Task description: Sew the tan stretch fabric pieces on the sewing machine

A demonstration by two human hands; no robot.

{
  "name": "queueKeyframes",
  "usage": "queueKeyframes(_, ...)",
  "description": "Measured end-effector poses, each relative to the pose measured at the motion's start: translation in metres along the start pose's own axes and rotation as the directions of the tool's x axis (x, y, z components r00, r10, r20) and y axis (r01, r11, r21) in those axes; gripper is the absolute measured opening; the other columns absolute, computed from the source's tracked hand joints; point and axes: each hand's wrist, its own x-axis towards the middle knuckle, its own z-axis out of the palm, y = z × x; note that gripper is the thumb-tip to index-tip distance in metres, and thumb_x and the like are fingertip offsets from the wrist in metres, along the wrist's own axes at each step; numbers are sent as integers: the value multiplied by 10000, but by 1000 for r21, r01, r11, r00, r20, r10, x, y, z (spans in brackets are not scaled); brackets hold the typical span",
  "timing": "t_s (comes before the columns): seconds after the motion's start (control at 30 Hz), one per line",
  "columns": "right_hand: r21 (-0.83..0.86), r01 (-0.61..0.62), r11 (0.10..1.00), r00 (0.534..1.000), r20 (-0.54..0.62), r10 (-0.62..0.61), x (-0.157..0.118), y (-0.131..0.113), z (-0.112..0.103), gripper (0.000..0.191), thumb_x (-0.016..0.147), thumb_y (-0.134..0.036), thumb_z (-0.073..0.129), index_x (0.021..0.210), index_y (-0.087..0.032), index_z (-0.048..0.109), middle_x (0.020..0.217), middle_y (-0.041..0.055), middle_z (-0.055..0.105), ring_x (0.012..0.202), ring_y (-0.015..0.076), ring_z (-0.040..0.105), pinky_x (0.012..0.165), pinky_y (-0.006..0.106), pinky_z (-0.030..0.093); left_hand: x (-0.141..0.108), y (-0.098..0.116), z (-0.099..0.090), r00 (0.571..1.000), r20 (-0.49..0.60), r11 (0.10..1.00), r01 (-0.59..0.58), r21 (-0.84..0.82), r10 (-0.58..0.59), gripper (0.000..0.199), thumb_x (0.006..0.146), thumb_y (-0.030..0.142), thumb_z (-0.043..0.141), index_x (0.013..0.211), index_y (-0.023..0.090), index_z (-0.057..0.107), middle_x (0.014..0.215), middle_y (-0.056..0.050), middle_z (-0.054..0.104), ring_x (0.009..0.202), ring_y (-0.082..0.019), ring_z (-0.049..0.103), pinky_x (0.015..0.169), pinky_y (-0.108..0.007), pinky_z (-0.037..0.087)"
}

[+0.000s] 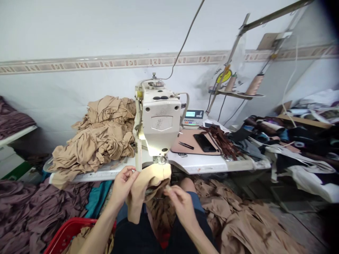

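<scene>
head view, what's going on?

the left hand [122, 187] is grasping the tan cloth [148, 180] just below the sewing machine [159, 120], and the right hand [182, 206] is pinching its edge, seemingly keeping it taut.

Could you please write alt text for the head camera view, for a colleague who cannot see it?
A person's left hand and right hand hold tan fabric under the head of an industrial sewing machine, beside a heap of tan cloth on its table.
</scene>
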Motion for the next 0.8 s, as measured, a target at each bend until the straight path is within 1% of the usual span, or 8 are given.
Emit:
queueKeyframes(0.13,216,-110,970,971,231,59,-2,-14,38,599,890,-672,796,1288,-224,778,1201,110,784,992,272,730,746,316,592,-1,7,11,999,26,999,31,-30,-31,443,855,561,837,1032,173,716,817,-25,734,734,-181,662,705,-250,510)
queueKeyframes(0.27,232,-123,965,983,161,87,-3,-26,46,542,923,-693,748,1043,-167,791,737,8,685,616,149,590,581,248,504,-13,6,24,991,101,996,84,7,-84,458,881,606,789,968,156,770,836,-53,757,758,-198,662,712,-260,523)
queueKeyframes(0.4,162,-154,975,978,166,127,-9,-32,20,567,900,-719,746,836,-156,742,646,-14,600,488,112,528,472,226,409,-27,-2,22,957,283,994,37,106,-66,455,943,587,725,841,149,794,759,-46,702,715,-183,613,664,-249,477)
queueKeyframes(0.5,109,-239,965,932,303,196,-13,-42,-10,534,901,-691,753,795,-171,691,640,-10,610,471,116,535,467,229,403,-34,-3,17,897,442,984,-69,167,-12,410,956,507,741,759,150,789,771,-55,662,736,-183,606,669,-254,464)
queueKeyframes(0.57,13,-260,966,877,421,231,-15,-51,-25,494,939,-627,732,740,-185,634,610,-30,553,488,108,483,480,226,379,-39,0,16,897,442,981,-95,167,12,314,945,455,764,851,159,806,861,-72,680,785,-192,629,683,-257,475)
queueKeyframes(0.67,-183,-144,972,808,546,223,-15,-67,-34,479,967,-443,723,617,-197,507,595,-62,397,547,94,352,499,222,283,-49,6,26,923,385,987,-46,155,-17,263,946,405,762,1083,182,791,1003,-88,727,744,-161,606,656,-244,466)
queueKeyframes(0.73,-293,-30,956,769,605,209,-13,-76,-34,480,932,-325,751,567,-190,470,581,-73,328,561,90,288,497,229,221,-58,8,36,862,502,988,-5,156,-75,276,926,359,773,1143,190,773,1047,-85,745,711,-145,576,645,-238,454)
queueKeyframes(0.8,-351,67,934,720,665,198,-11,-82,-35,442,881,-260,794,544,-175,522,554,-81,315,550,84,261,490,234,184,-67,7,44,717,682,985,33,172,-143,221,897,328,787,1059,179,779,934,-52,730,681,-139,541,622,-233,425)
